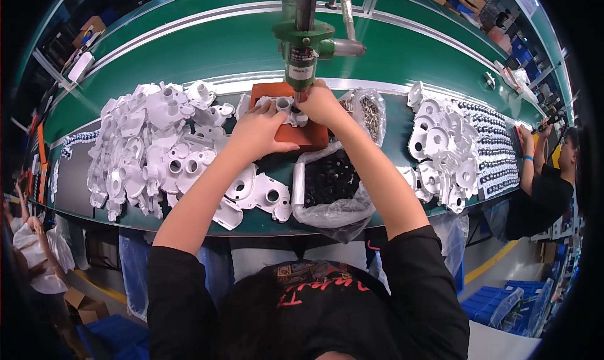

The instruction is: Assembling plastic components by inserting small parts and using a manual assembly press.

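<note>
Hands apart, upper center: left hand spread over a white plastic part on an orange block; right hand beside a green press, its grip unclear. An early press stroke could pinch fingertips.

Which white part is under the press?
The white part on the orange block, touched by the left hand; the others lie in piles to its left and right.
</note>
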The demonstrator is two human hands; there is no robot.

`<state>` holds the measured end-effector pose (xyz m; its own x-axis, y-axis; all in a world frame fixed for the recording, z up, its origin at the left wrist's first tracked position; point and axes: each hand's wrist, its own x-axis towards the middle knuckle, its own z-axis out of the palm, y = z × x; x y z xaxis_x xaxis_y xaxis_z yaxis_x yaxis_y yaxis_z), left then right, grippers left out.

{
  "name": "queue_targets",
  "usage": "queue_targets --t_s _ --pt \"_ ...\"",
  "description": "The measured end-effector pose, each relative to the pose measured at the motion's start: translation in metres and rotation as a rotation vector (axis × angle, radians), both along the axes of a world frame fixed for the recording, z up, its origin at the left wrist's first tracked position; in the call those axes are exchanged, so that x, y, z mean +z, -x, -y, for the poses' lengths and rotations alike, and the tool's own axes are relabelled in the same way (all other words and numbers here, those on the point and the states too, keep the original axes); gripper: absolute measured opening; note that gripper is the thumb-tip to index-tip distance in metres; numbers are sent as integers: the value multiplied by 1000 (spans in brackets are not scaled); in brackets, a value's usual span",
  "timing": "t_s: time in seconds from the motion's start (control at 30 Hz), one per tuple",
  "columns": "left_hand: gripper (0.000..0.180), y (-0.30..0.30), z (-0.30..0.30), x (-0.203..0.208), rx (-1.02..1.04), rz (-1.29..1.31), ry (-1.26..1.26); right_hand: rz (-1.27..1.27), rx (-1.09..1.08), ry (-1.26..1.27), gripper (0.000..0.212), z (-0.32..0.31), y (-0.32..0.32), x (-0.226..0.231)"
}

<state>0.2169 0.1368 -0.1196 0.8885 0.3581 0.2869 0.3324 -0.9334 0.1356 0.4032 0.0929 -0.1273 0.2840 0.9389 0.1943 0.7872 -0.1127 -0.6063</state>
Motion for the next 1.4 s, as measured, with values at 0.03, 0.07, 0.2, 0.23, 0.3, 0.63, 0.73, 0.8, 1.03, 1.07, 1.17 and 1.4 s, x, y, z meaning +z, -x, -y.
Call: queue_targets --t_s 0.03,0.07,0.2,0.23,0.3,0.63,0.73,0.8,1.03,1.07,1.17,1.4 --pt "66 -1 -1 0 -7 0 -1 69 50 -99 24 5 1 3" --pt "66 -1 -2 -1 -16 -5 -7 139 99 -197 24 12 2 5" --pt "67 6 -5 -5 -19 46 -46 149 -278 -469 13 69 -14 30" --pt "67 9 -5 -4 -8 41 -42 238 -313 -457 13 85 -28 33" --pt "67 2 0 5 6 -40 32 305 -377 -300 15 110 -56 19" --pt "62 2 -4 -4 -23 62 -42 20 -253 -137 14 120 -77 6" --pt "62 3 -3 2 -4 -10 47 72 -235 -234 17 116 -79 13" --pt "63 5 -5 -5 -26 54 -44 139 -255 -321 16 109 -72 19" --pt "64 4 -5 -8 -25 69 -7 -343 -61 -242 19 43 -2 14" --pt "65 3 -6 -9 -31 69 9 -343 -62 -243 19 34 -1 4" --pt "67 3 -5 -7 -18 53 26 -274 -37 -223 19 17 7 -6" --pt "70 5 -5 -6 1 23 6 -241 23 -277 19 14 8 -14"
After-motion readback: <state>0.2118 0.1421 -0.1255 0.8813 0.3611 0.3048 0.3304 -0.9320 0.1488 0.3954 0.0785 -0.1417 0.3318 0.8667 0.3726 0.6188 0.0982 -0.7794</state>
